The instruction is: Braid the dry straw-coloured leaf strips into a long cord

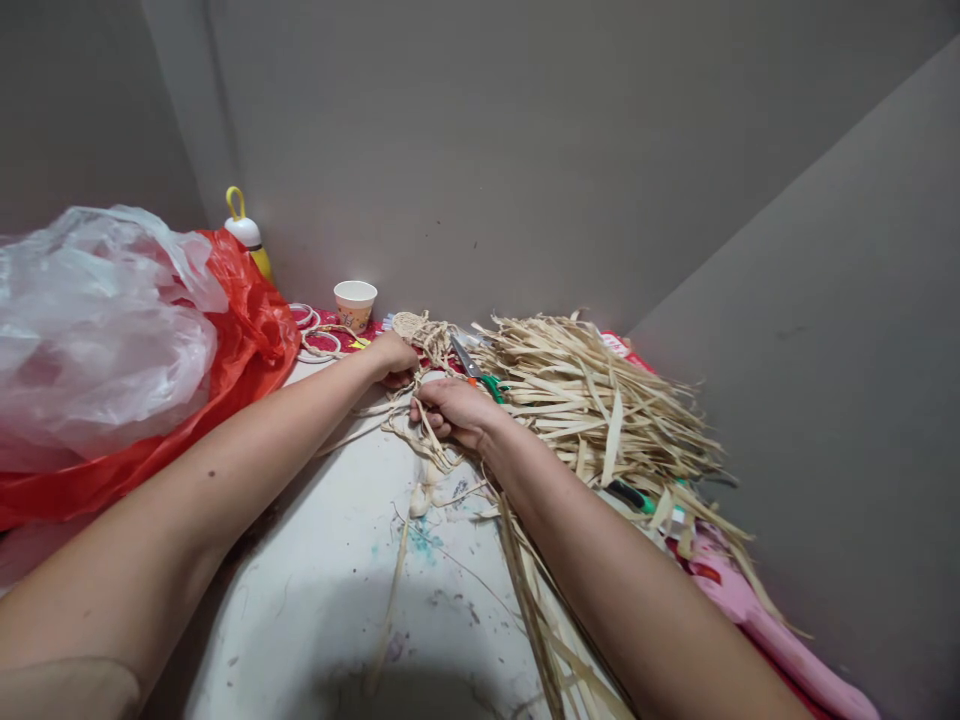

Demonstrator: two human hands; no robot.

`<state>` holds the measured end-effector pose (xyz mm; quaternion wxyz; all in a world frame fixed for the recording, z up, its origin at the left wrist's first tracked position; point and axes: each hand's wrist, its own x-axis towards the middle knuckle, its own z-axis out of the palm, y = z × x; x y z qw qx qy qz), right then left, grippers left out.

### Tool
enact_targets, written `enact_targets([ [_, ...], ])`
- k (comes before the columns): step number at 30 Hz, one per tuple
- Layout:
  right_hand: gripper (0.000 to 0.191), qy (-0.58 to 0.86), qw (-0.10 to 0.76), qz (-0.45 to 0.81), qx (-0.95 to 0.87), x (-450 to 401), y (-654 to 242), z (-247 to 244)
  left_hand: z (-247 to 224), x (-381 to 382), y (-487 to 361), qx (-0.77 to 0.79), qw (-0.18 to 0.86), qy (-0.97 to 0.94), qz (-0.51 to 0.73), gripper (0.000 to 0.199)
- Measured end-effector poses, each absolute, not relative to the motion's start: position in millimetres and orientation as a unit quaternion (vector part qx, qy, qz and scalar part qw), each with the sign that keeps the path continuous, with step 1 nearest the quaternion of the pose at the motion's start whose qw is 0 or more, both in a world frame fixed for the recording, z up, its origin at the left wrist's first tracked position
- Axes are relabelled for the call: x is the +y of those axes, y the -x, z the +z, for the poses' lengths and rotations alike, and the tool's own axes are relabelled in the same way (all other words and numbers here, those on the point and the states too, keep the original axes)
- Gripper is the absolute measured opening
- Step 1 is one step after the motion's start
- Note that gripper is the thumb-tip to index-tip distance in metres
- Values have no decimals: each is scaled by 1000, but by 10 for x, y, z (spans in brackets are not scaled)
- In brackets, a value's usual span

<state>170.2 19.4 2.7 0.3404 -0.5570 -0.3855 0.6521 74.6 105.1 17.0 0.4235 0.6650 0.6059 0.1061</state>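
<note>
Both hands meet over the far part of a stained white tabletop (315, 590), around a tangle of knotted straw-coloured strands (424, 440). My left hand (394, 360) is closed at the tangle's upper left, fingertips partly hidden. My right hand (454, 410) pinches a straw strand, its thumb and fingers pressed together. Loose ends trail left and down from between the hands. Just beyond them lies a piece of braided straw work (420, 330) with a round woven end. Scissors (465, 357) with green and orange handles rest beside my right hand.
A large heap of dry straw strips (600, 400) covers the right side, with a pink tool-like object (780, 640) below it. Clear and red plastic bags (255, 300) bulge at left. A paper cup (355, 308), white rings (321, 347) and a yellow-white bottle (246, 235) stand near the wall.
</note>
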Motion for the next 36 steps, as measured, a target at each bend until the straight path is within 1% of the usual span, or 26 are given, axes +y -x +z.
enact_targets([
  [4, 20, 556, 316, 670, -376, 191, -1714, 59, 174, 984, -709, 598, 420, -670, 131, 3],
  [8, 19, 558, 315, 673, -369, 202, -1722, 58, 178, 920, -656, 587, 412, -681, 147, 5],
  [18, 19, 549, 313, 684, -364, 182, -1722, 66, 294, 778, -511, 577, 430, -680, 140, 19],
  [25, 16, 519, 322, 704, -363, 201, -1759, 35, 352, 733, -286, 527, 461, -702, 132, 11],
  [28, 15, 510, 328, 708, -363, 204, -1768, 25, 344, 694, -238, 515, 450, -715, 147, 4],
  [32, 14, 503, 333, 712, -359, 209, -1777, 11, 330, 564, -233, 511, 388, -736, 218, 19],
  [33, 14, 502, 334, 713, -359, 211, -1779, 7, 326, 529, -235, 505, 389, -739, 218, 19],
  [36, 10, 499, 333, 716, -357, 216, -1789, -1, 314, 456, -235, 477, 437, -740, 185, 11],
])
